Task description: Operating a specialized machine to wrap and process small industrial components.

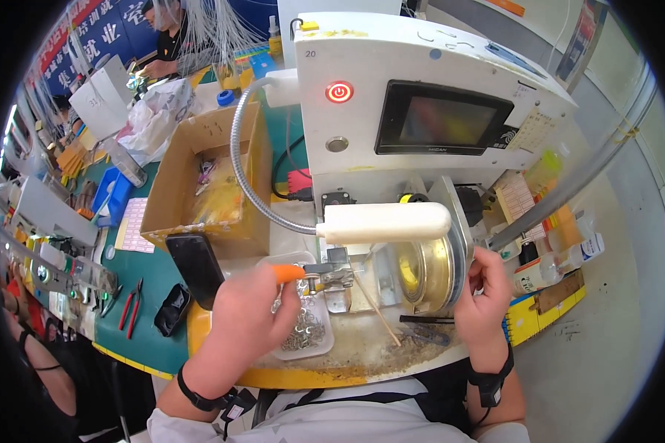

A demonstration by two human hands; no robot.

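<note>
My left hand (pixel 255 310) is closed round an orange handle (pixel 290 273). That handle runs into a small metal clamp (pixel 334 275) on the machine's bed. Beneath the hand sits a white plastic tray (pixel 326 353) with many small silvery metal pieces (pixel 303 331). My right hand (pixel 484 303) is at the right side of a brass-coloured wheel (pixel 425 273), beside its grey side plate. Its fingers are curled, and what they grip is hidden. A thin wooden stick (pixel 377 308) lies slanted between clamp and wheel. A white lamp head (pixel 384 223) hangs above them.
A white machine housing (pixel 362 59) with a dark screen (pixel 445 118) stands behind. To the left are a cardboard box (pixel 166 199), a leaning phone (pixel 196 266) and red-handled pliers (pixel 131 310). Bottles (pixel 537 273) stand at right. Another person (pixel 171 37) sits at the far left.
</note>
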